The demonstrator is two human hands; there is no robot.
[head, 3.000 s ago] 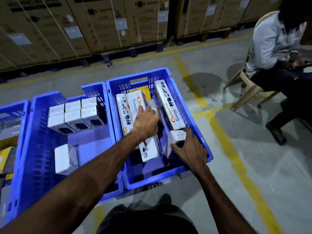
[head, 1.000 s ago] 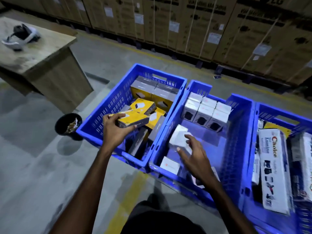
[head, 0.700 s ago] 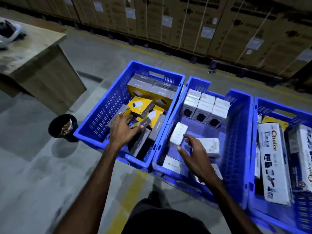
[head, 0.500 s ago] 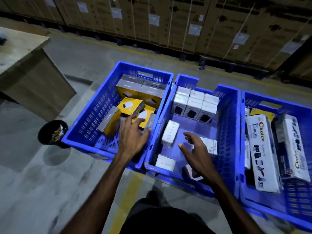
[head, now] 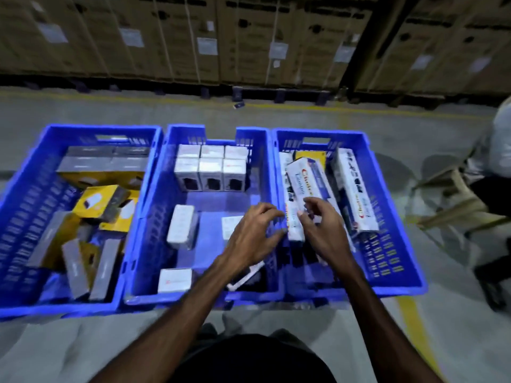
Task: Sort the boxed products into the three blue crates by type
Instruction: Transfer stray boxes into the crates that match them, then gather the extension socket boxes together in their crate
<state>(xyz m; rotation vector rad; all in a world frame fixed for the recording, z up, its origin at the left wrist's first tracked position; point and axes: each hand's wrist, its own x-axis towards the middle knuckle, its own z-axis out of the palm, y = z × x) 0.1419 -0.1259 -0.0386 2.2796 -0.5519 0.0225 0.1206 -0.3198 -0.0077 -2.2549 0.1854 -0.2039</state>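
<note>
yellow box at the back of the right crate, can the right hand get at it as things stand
Probably not cleanly. The right hand is empty above that crate, but the yellow box sits behind and partly under the long white boxes, which look likely to block it.

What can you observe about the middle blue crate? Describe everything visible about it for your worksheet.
The middle blue crate looks like moulded plastic with slotted walls and a notched far rim. It sits on the floor between two similar crates, touching both. Six small white boxes stand in two rows at its far end; other white boxes lie loose on its floor. The left hand hovers over its right side.
</note>
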